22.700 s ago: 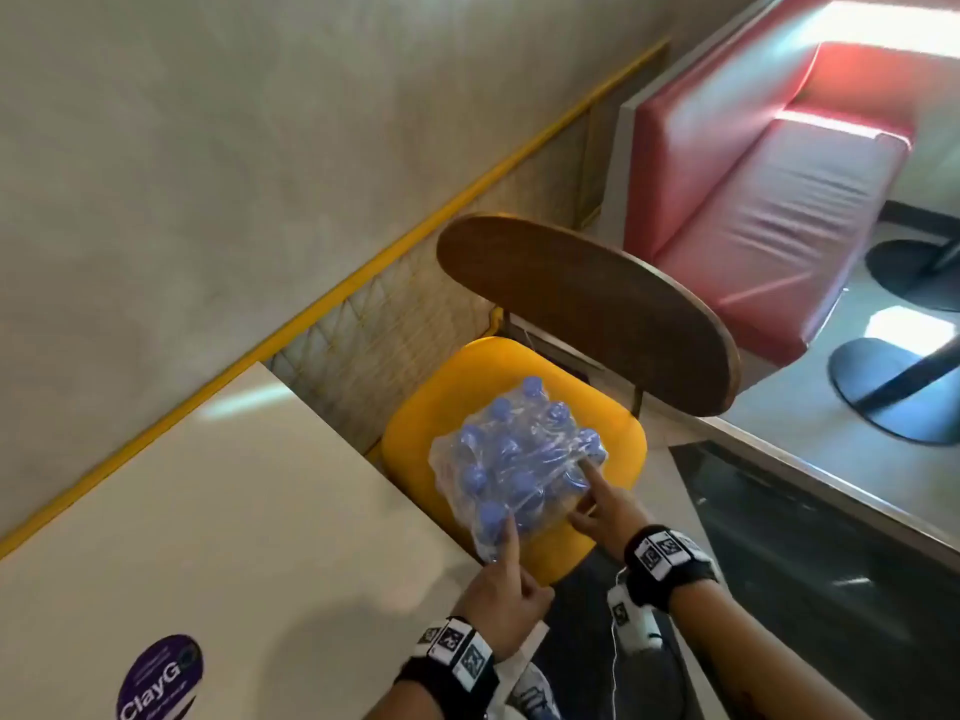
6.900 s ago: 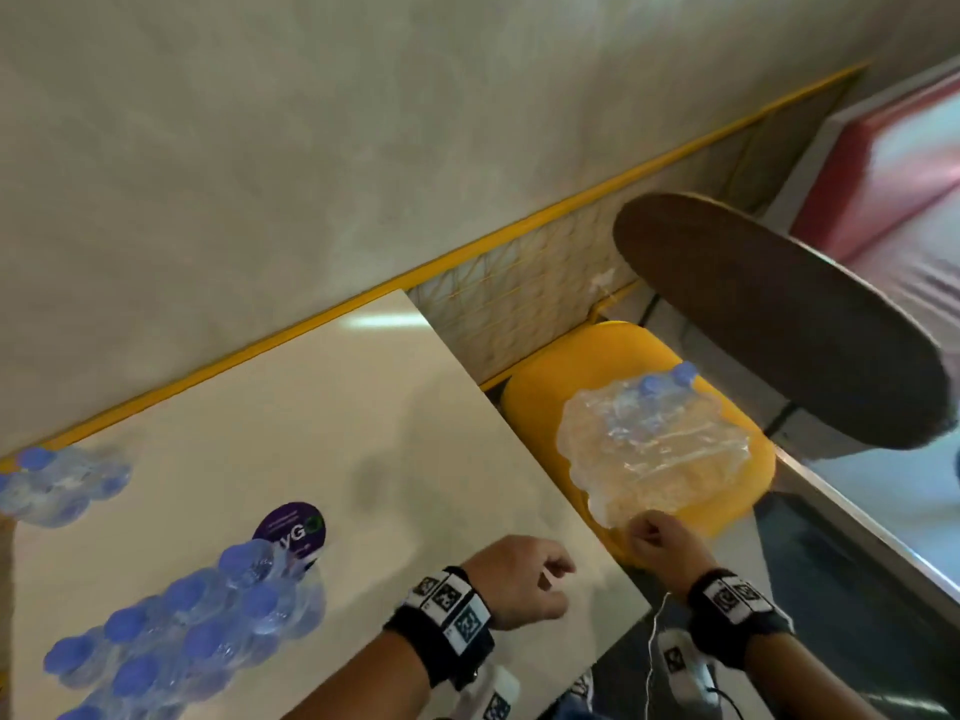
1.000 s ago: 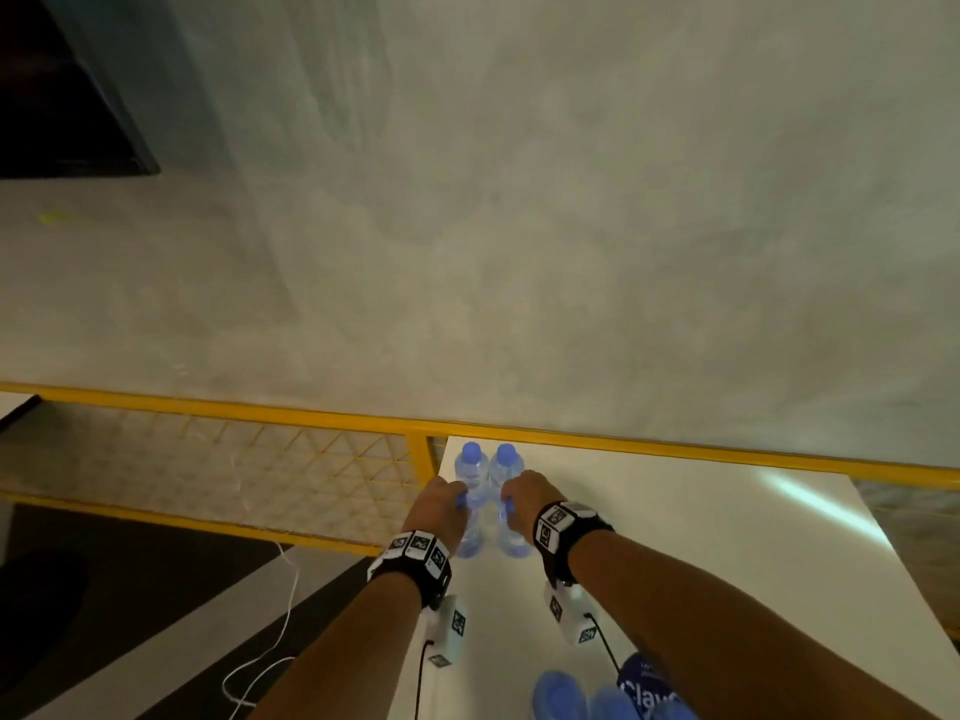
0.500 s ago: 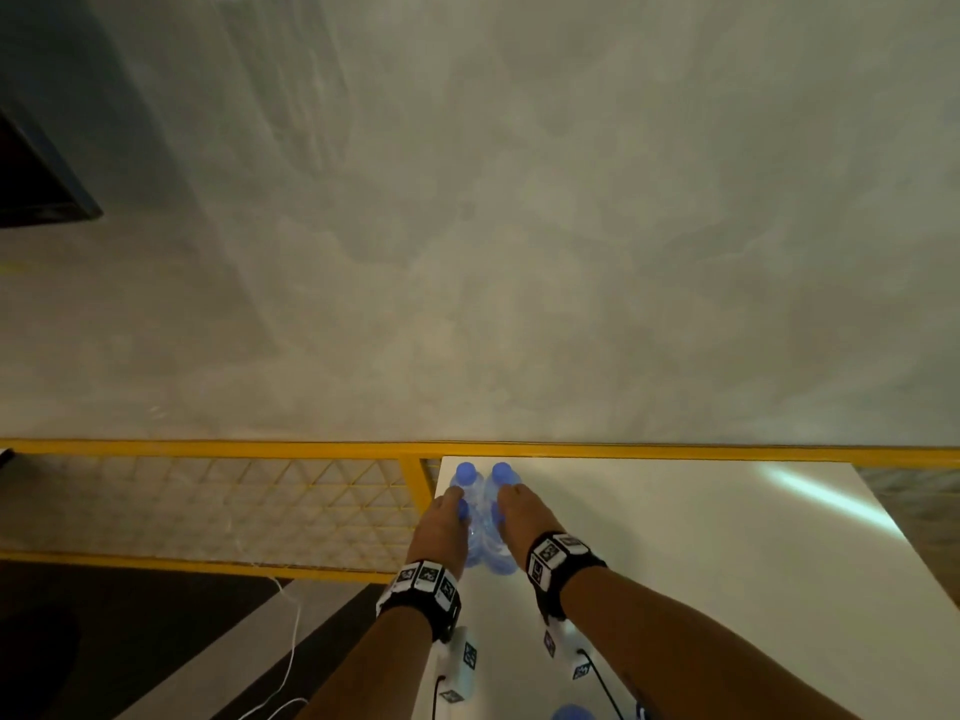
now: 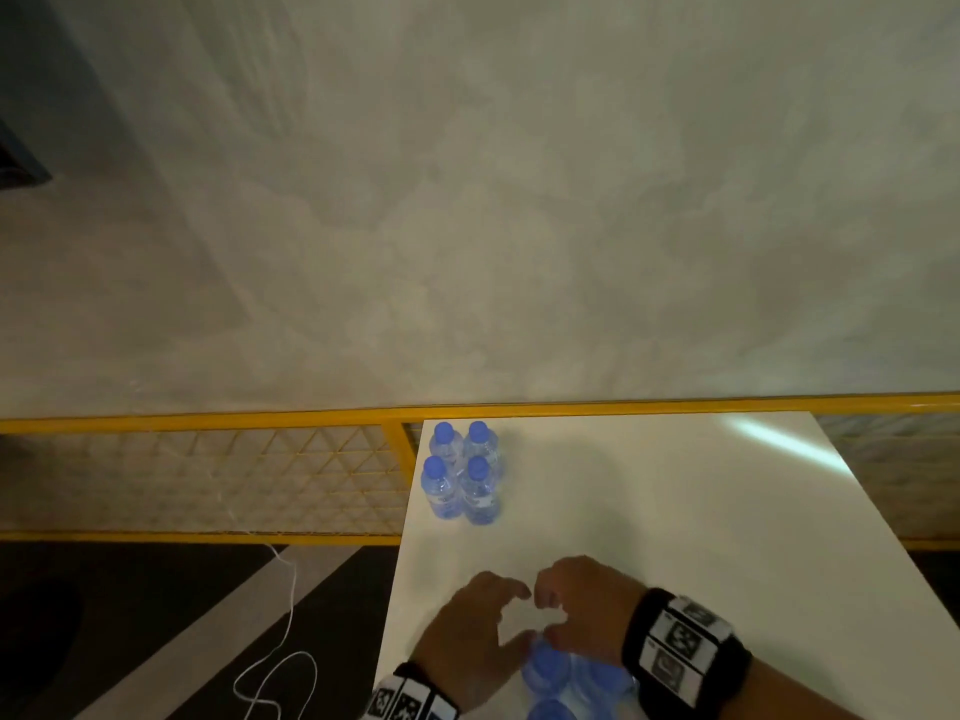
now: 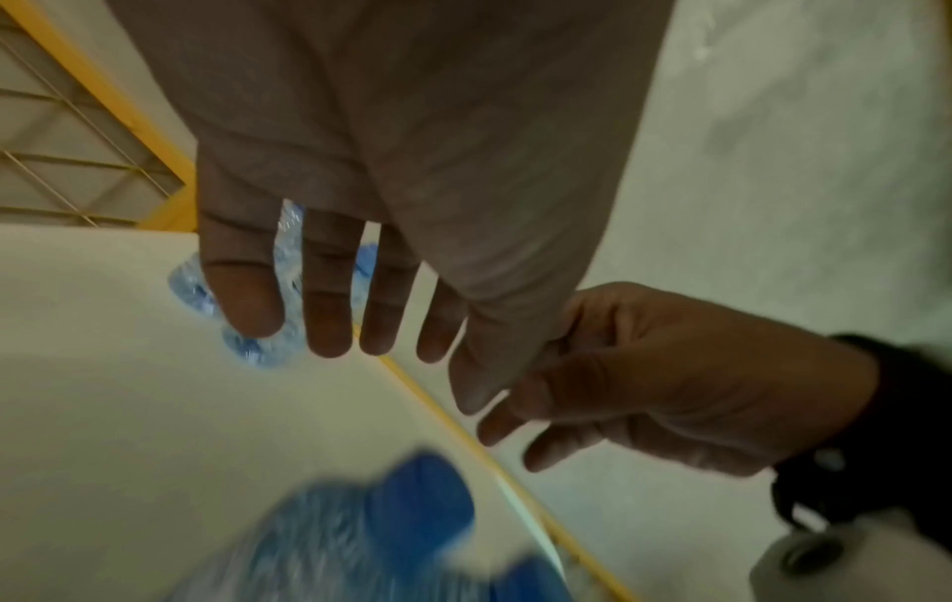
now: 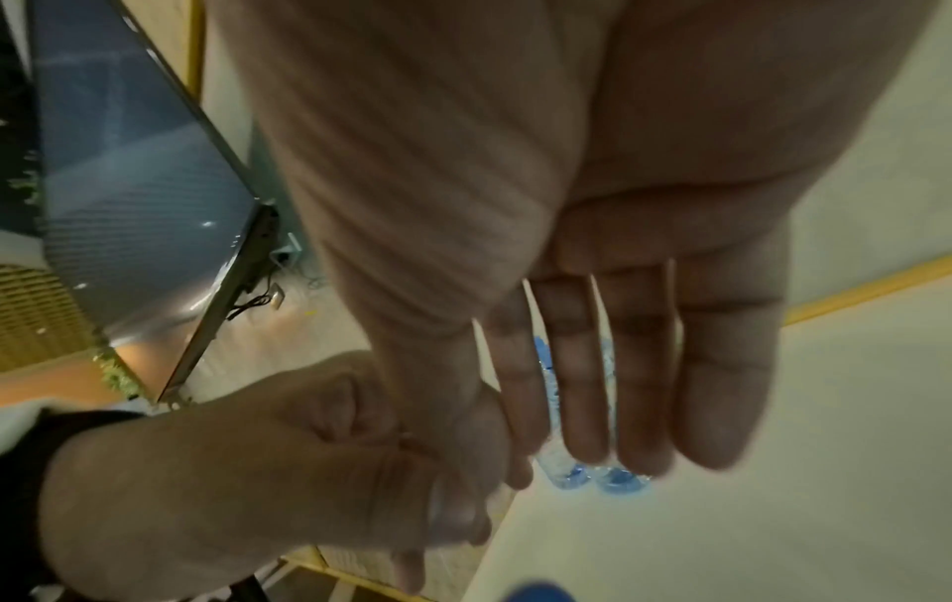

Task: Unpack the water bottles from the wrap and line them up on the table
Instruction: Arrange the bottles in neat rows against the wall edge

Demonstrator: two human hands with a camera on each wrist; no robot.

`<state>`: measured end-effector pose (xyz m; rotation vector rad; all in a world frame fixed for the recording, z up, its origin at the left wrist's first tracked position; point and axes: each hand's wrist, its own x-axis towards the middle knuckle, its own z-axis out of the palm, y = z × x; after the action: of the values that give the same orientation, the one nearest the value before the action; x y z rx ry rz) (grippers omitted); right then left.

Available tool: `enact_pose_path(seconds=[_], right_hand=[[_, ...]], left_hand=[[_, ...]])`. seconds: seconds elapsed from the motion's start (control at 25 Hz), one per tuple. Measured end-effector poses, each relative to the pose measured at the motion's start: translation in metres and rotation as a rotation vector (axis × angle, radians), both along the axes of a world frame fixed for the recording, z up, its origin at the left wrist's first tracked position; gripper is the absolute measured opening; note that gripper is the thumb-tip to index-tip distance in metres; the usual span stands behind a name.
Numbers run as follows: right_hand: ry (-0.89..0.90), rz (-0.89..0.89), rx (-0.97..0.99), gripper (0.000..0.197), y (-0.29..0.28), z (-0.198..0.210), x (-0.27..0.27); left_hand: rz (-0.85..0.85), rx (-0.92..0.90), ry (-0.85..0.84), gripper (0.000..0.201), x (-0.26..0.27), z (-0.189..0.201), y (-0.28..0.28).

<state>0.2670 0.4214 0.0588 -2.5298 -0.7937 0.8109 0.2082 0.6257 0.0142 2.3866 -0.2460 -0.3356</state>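
table (image 5: 675, 537) | four bottles (image 5: 461, 478) stood upright at its far-left corner | left hand (image 5: 467, 636), right hand (image 5: 587, 605) hovered near edge, fingers relaxed, empty

four bottles (image 5: 461, 472) stand close together in two pairs on the table (image 5: 675, 511), at its far left corner, by the rail (image 5: 208, 422) and wall (image 5: 467, 200). both hands, the left hand (image 5: 467, 634) and right hand (image 5: 587, 605), are side by side near the table's close edge, above more bottles (image 5: 561, 678) there.
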Motion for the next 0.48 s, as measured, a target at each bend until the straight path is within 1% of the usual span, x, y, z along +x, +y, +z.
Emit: enact_pose_path(seconds=[0.08, 0.16, 0.24, 0.32, 0.48], right_hand=[[-0.005, 0.029, -0.136, 0.04, -0.021, 0.008, -0.026], [-0.047, 0.073, -0.213, 0.029, -0.029, 0.011, -0.041], [-0.074, 0.055, -0.245, 0.021, -0.031, 0.007, -0.046], [-0.065, 0.014, -0.221, 0.025, -0.03, 0.0, -0.05], [-0.055, -0.062, -0.177, 0.036, -0.031, -0.002, -0.042]], left_hand=[[-0.085, 0.051, 0.034, 0.049, -0.016, -0.007, -0.018], [-0.102, 0.085, 0.056, 0.042, -0.022, -0.01, -0.03], [-0.084, 0.121, 0.062, 0.032, -0.022, -0.013, -0.038], [-0.071, 0.174, 0.046, 0.028, -0.019, -0.013, -0.043], [-0.082, 0.269, -0.008, 0.032, 0.006, 0.005, -0.041]])
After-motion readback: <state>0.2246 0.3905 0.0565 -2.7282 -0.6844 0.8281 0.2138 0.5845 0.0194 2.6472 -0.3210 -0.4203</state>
